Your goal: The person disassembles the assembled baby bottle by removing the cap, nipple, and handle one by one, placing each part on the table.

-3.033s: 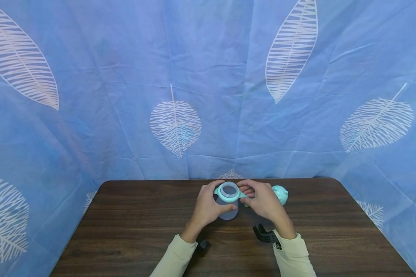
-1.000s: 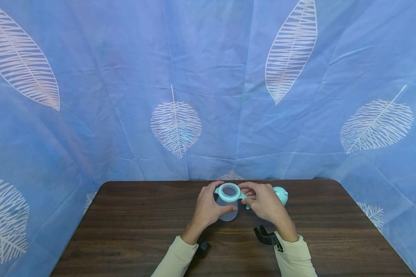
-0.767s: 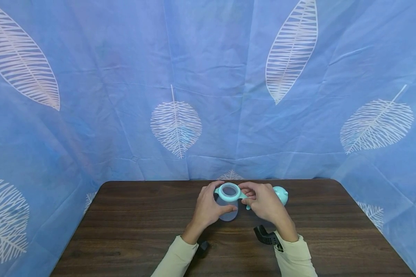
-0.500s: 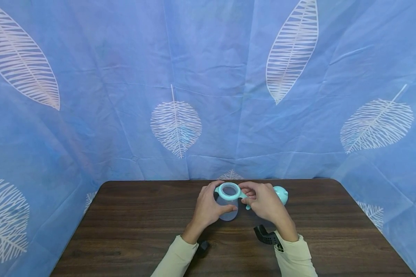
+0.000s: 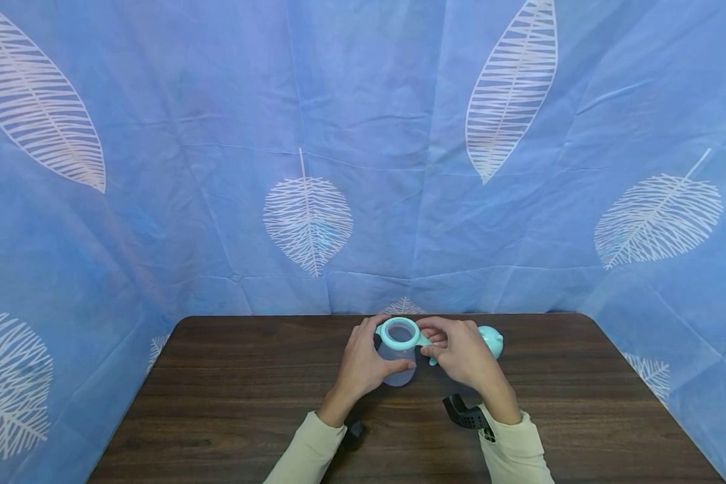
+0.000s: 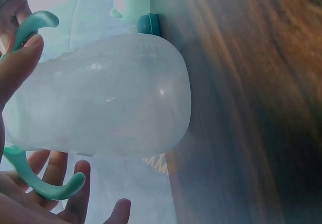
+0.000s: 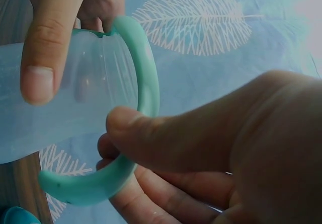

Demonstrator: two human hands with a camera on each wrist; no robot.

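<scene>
A translucent baby bottle (image 5: pixel 397 378) stands upright on the table near its far edge. Around its top sits a mint-green handle ring (image 5: pixel 399 346) with a curved grip on each side. My left hand (image 5: pixel 361 359) grips the bottle from the left, thumb across the front and fingers behind. With thumb and fingers my right hand (image 5: pixel 462 349) pinches the ring's right grip, whose curved end (image 7: pixel 75 188) hangs free below in the right wrist view. The other grip (image 6: pixel 50 188) curves beside my left fingers in the left wrist view.
A rounded mint-green piece with small ears (image 5: pixel 492 341) lies just beyond my right hand, partly hidden by it. The dark wooden table (image 5: pixel 236 396) ends close behind the bottle, where a blue leaf-patterned cloth (image 5: pixel 375 222) hangs.
Compared with three seconds ago, less of the bottle's neck shows inside the ring, and more of the right grip's end shows below my right hand. Over the last second both hands hardly move.
</scene>
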